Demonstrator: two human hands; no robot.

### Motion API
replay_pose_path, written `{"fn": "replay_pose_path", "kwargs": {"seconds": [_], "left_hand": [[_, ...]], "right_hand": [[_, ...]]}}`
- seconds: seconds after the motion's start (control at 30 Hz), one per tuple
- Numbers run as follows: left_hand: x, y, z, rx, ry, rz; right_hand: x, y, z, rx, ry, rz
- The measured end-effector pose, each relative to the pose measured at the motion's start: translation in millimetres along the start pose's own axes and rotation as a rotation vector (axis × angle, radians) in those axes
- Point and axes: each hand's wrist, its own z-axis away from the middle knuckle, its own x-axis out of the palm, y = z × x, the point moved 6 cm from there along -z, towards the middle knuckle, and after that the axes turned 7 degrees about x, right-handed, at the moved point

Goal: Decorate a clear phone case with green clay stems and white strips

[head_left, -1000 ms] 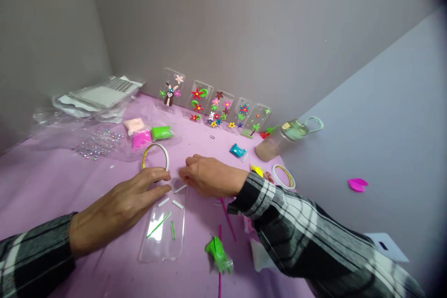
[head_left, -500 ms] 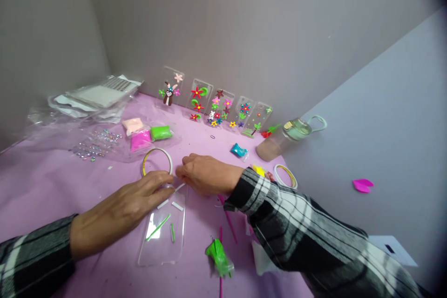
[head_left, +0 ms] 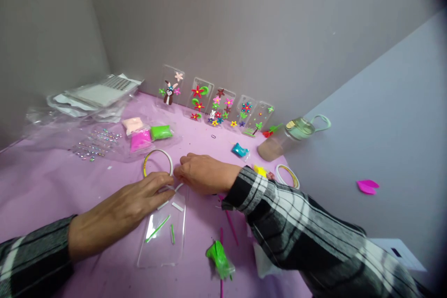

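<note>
A clear phone case (head_left: 162, 247) lies flat on the purple cloth. On it are short white strips (head_left: 177, 206) and two thin green clay strands (head_left: 158, 228). My left hand (head_left: 127, 207) covers the upper end of the case, its thumb and bent fingers closed on that end. Directly beyond its fingertips stands a tape roll (head_left: 171, 160). My right hand (head_left: 206, 173) is closed in a pinch just right of the roll. A narrow white tape strip (head_left: 179, 187) runs between the hands into the right fingers, whose tips are partly hidden.
Decorated clear cases (head_left: 223, 102) lean along the wall. Bagged clay (head_left: 140, 139) and rhinestones (head_left: 99, 144) lie left. A bottle (head_left: 279, 142) and second tape roll (head_left: 296, 179) are at right. Near the front lie a green clay packet (head_left: 219, 258) and a pink stick (head_left: 231, 228).
My right hand has shifted very slightly left, toward the tape roll. My left hand stays on the case. The whole view has moved a little.
</note>
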Motion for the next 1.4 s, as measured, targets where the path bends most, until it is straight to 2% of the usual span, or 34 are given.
{"fn": "replay_pose_path", "kwargs": {"seconds": [0.23,0.4,0.53,0.8,1.0,1.4], "left_hand": [[-1.0,-2.2,0.1,-0.027,0.020,0.005],[0.4,-3.6,4.5,-0.030,0.014,-0.051],[1.1,-2.7,5.5,-0.024,0.004,-0.059],[2.4,-8.5,8.7,-0.082,0.037,0.008],[3.6,-3.6,3.4,-0.020,0.011,-0.015],[2.6,-5.4,3.3,-0.037,0.027,0.002]], "right_hand": [[2.8,2.5,0.0,-0.011,0.000,0.006],[-8.5,6.1,7.6,-0.002,0.029,-0.014],[-12.5,4.3,10.0,-0.012,0.000,-0.031],[-0.7,-1.1,-1.6,-0.049,-0.014,-0.071],[3.0,-1.4,-4.8,-0.047,-0.015,-0.092],[5.8,0.6,-4.5,-0.016,-0.022,-0.064]]}}
